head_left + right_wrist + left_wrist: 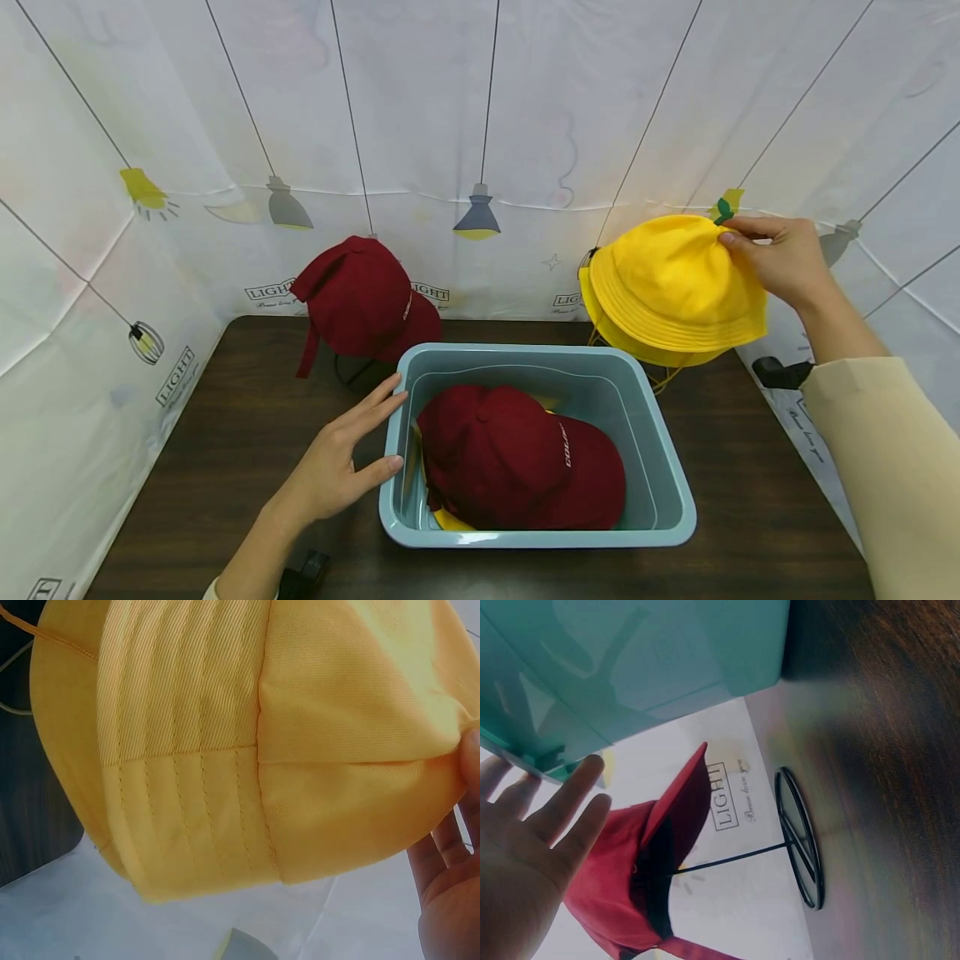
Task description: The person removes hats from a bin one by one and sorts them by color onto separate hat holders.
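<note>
With our right grip [776, 254] pinching the yellow hat [667, 279] at its crown, near the blue bin's [525, 540] far right corner, and our left grip [337, 462] loosely spread at its left rim, we should lift gently, guarding the dangling cords [663, 383] against snagging.

The white cloth [420, 100] says "LIGHT" inside little boxes [722, 797], with curly "love you" [742, 776] by one. The red cap [495, 462] in the tub [540, 539] has tiny, blurry white letters [565, 446].
</note>
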`<action>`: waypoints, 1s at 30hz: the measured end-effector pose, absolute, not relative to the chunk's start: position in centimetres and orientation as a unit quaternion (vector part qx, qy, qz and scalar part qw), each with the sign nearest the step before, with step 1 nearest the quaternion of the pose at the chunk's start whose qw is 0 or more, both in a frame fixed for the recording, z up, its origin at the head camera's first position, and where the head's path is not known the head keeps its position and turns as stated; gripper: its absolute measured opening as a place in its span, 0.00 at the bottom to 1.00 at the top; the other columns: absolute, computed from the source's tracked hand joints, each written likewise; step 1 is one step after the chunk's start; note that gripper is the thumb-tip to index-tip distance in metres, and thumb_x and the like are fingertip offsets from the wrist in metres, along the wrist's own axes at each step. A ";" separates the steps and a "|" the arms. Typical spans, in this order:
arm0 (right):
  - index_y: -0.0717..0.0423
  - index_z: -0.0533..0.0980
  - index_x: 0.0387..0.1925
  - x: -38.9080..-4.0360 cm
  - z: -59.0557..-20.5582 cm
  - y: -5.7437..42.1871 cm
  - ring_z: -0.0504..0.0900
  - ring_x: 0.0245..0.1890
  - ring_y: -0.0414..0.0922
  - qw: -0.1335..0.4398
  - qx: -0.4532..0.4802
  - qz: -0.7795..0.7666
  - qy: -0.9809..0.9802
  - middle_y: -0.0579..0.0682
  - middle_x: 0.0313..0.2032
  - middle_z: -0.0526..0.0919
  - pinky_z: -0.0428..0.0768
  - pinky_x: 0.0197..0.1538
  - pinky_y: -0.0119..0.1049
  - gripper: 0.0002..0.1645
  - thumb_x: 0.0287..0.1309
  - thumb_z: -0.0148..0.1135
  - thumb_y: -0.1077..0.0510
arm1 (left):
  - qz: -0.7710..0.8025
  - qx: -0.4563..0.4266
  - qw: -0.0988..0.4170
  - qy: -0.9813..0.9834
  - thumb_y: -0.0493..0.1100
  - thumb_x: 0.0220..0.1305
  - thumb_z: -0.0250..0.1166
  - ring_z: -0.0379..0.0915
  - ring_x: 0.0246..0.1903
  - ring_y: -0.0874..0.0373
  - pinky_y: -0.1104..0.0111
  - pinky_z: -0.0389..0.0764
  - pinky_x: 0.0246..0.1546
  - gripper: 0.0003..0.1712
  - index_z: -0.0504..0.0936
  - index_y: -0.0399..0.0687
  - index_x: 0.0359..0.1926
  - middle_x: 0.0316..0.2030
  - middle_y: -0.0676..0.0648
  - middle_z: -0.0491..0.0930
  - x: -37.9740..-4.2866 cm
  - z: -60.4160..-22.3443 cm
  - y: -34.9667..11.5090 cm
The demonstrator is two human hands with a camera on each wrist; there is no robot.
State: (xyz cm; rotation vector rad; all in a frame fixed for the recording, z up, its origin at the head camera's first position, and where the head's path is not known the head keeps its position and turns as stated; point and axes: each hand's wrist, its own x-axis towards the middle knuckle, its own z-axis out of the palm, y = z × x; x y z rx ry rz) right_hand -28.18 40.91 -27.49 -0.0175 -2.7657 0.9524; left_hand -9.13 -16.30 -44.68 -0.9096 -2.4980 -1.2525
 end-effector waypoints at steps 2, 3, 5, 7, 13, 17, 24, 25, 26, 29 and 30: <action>0.57 0.77 0.69 -28.1 -27.7 41.2 0.73 0.67 0.54 0.109 -0.006 0.325 -0.939 0.56 0.68 0.78 0.75 0.42 0.13 0.33 0.74 0.59 0.41 | -0.423 -0.308 0.101 -0.846 0.44 0.66 0.70 0.63 0.75 0.48 0.40 0.75 0.62 0.41 0.68 0.47 0.78 0.80 0.49 0.59 -9.1 -44.8 -16.3; 0.58 0.77 0.69 -28.1 -27.8 41.3 0.74 0.66 0.52 0.110 -0.007 0.325 -0.939 0.56 0.67 0.78 0.75 0.41 0.13 0.33 0.74 0.59 0.41 | -0.422 -0.308 0.101 -0.846 0.44 0.66 0.70 0.63 0.75 0.48 0.39 0.75 0.62 0.41 0.68 0.47 0.78 0.80 0.49 0.59 -9.1 -44.8 -16.3; 0.59 0.77 0.68 -28.0 -28.1 41.5 0.75 0.64 0.50 0.111 -0.007 0.324 -0.939 0.56 0.65 0.80 0.75 0.40 0.13 0.33 0.74 0.59 0.41 | -0.422 -0.309 0.102 -0.846 0.44 0.65 0.70 0.63 0.75 0.47 0.38 0.74 0.62 0.41 0.68 0.47 0.78 0.80 0.48 0.59 -9.2 -44.9 -16.3; 0.59 0.77 0.68 -28.0 -28.3 41.6 0.77 0.61 0.47 0.116 -0.008 0.323 -0.939 0.55 0.63 0.81 0.75 0.40 0.13 0.33 0.74 0.60 0.42 | -0.423 -0.308 0.098 -0.846 0.44 0.65 0.70 0.62 0.76 0.48 0.38 0.73 0.63 0.42 0.68 0.47 0.78 0.81 0.48 0.58 -9.1 -44.9 -16.2; 0.58 0.78 0.68 -27.9 -28.3 41.4 0.76 0.62 0.52 0.118 -0.013 0.313 -0.942 0.55 0.63 0.82 0.74 0.40 0.13 0.32 0.74 0.59 0.41 | -0.427 -0.304 0.088 -0.847 0.44 0.66 0.70 0.60 0.77 0.50 0.40 0.70 0.66 0.42 0.67 0.48 0.79 0.81 0.49 0.57 -9.1 -44.8 -16.2; 0.58 0.77 0.68 -27.9 -28.1 40.8 0.74 0.66 0.58 0.112 -0.013 0.308 -0.945 0.58 0.67 0.79 0.75 0.42 0.15 0.33 0.74 0.58 0.40 | -0.426 -0.307 0.098 -0.846 0.43 0.65 0.70 0.62 0.76 0.48 0.38 0.72 0.64 0.42 0.67 0.47 0.78 0.81 0.48 0.58 -9.2 -44.9 -16.3; 0.59 0.78 0.67 -27.9 -28.2 40.3 0.74 0.64 0.60 0.118 -0.005 0.308 -0.944 0.60 0.66 0.79 0.74 0.39 0.13 0.31 0.75 0.58 0.42 | -0.428 -0.307 0.092 -0.845 0.43 0.66 0.70 0.60 0.77 0.48 0.40 0.71 0.66 0.42 0.67 0.47 0.79 0.81 0.47 0.57 -9.1 -44.9 -16.2; 0.59 0.78 0.66 -27.9 -28.3 40.3 0.75 0.63 0.59 0.120 -0.004 0.308 -0.944 0.59 0.64 0.81 0.74 0.38 0.13 0.31 0.75 0.59 0.43 | -0.429 -0.306 0.090 -0.845 0.43 0.66 0.70 0.60 0.77 0.49 0.40 0.70 0.67 0.42 0.67 0.47 0.79 0.81 0.47 0.57 -9.1 -44.9 -16.2; 0.59 0.78 0.66 -27.9 -28.4 40.3 0.75 0.63 0.59 0.121 -0.003 0.308 -0.944 0.58 0.63 0.81 0.74 0.38 0.13 0.31 0.75 0.59 0.43 | -0.428 -0.308 0.091 -0.845 0.43 0.66 0.70 0.60 0.77 0.48 0.40 0.71 0.66 0.42 0.67 0.46 0.78 0.81 0.47 0.58 -9.1 -44.9 -16.2; 0.59 0.78 0.67 -27.8 -28.5 40.3 0.76 0.63 0.60 0.122 -0.004 0.305 -0.944 0.59 0.62 0.82 0.74 0.38 0.13 0.31 0.75 0.59 0.43 | -0.429 -0.308 0.090 -0.844 0.43 0.65 0.70 0.60 0.77 0.48 0.40 0.71 0.66 0.42 0.67 0.46 0.78 0.81 0.47 0.57 -9.1 -44.8 -16.2; 0.60 0.78 0.67 -27.8 -28.5 40.3 0.75 0.63 0.60 0.121 -0.004 0.306 -0.944 0.59 0.62 0.82 0.75 0.38 0.13 0.31 0.75 0.58 0.43 | -0.430 -0.309 0.092 -0.843 0.43 0.65 0.70 0.60 0.76 0.47 0.39 0.71 0.65 0.42 0.67 0.46 0.78 0.81 0.47 0.58 -9.1 -44.7 -16.2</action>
